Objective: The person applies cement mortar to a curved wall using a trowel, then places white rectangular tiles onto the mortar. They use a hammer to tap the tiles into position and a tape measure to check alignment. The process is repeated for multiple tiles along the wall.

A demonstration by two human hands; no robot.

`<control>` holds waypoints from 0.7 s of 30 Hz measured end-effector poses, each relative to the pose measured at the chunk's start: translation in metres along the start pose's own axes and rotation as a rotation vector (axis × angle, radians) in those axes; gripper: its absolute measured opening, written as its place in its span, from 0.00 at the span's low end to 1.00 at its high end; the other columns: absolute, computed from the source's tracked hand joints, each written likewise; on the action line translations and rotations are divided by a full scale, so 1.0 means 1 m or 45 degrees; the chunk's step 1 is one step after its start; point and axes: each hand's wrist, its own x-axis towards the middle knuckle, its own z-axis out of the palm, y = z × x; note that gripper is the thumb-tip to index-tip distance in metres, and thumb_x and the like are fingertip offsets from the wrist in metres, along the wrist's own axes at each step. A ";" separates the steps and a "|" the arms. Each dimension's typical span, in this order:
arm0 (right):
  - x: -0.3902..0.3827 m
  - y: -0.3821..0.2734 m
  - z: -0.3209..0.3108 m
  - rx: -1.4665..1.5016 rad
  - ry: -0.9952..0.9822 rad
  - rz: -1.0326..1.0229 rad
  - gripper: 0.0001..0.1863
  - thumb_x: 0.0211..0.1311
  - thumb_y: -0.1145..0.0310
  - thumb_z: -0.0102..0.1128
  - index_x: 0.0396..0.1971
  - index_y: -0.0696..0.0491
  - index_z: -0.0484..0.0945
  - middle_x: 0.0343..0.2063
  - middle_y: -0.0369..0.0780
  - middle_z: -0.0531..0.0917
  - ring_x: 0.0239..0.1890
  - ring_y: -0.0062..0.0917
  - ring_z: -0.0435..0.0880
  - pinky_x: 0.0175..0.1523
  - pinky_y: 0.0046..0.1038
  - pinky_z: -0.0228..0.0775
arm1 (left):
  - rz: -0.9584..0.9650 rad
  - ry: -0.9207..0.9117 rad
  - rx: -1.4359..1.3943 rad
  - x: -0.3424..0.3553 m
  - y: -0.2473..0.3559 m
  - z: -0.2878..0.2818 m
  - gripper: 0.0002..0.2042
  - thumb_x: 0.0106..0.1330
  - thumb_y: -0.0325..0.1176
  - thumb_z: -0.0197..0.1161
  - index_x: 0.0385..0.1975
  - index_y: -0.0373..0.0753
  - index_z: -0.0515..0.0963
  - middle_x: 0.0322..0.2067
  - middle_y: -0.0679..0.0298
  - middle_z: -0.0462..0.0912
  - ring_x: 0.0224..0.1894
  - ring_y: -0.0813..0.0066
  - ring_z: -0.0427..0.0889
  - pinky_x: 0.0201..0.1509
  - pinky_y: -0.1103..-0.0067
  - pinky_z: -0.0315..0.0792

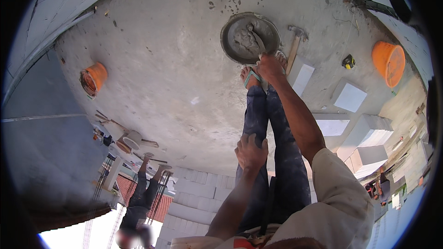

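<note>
Your right hand [270,68] has its fingers clasped on the slim grey trowel [260,43], dipped in wet grey mortar [242,41] inside the round dark basin [223,44], your left hand [251,152] rests kneeward, grip unclear, and a hasty scoop could splash your feet [249,79]!

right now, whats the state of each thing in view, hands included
Right hand: closed on the mixing tool
Left hand: resting on the trouser leg
Mixing tool: held, end in the mortar
Basin: upright, holding mortar
Mortar: wet-looking, uneven
Hammer: lying down, unheld
Tape measure: on the floor, unheld
Left orange bucket: upright, contents unclear
Right orange bucket: upright, contents unclear
White blocks: some single, some stacked
</note>
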 end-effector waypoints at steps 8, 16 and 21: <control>-0.072 0.062 -0.011 0.552 0.041 -0.318 0.37 0.60 0.50 0.79 0.57 0.66 0.79 0.50 0.55 0.87 0.51 0.41 0.88 0.54 0.40 0.80 | 0.012 -0.049 0.084 0.007 0.006 -0.017 0.26 0.67 0.55 0.69 0.59 0.45 0.82 0.60 0.59 0.79 0.64 0.56 0.78 0.68 0.59 0.70; -0.170 0.027 -0.127 1.099 -0.128 -0.158 0.38 0.63 0.57 0.81 0.67 0.62 0.75 0.36 0.37 0.85 0.34 0.18 0.83 0.38 0.24 0.77 | 0.041 -0.080 0.265 0.012 0.019 -0.022 0.27 0.67 0.59 0.64 0.54 0.45 0.85 0.57 0.57 0.83 0.62 0.54 0.80 0.64 0.57 0.73; -0.246 0.056 -0.241 1.544 0.512 -0.336 0.19 0.75 0.60 0.66 0.53 0.59 0.79 0.31 0.35 0.81 0.30 0.13 0.76 0.34 0.22 0.68 | 0.149 -0.098 0.388 0.020 0.029 -0.031 0.28 0.66 0.60 0.63 0.59 0.48 0.85 0.59 0.58 0.83 0.64 0.55 0.80 0.67 0.58 0.72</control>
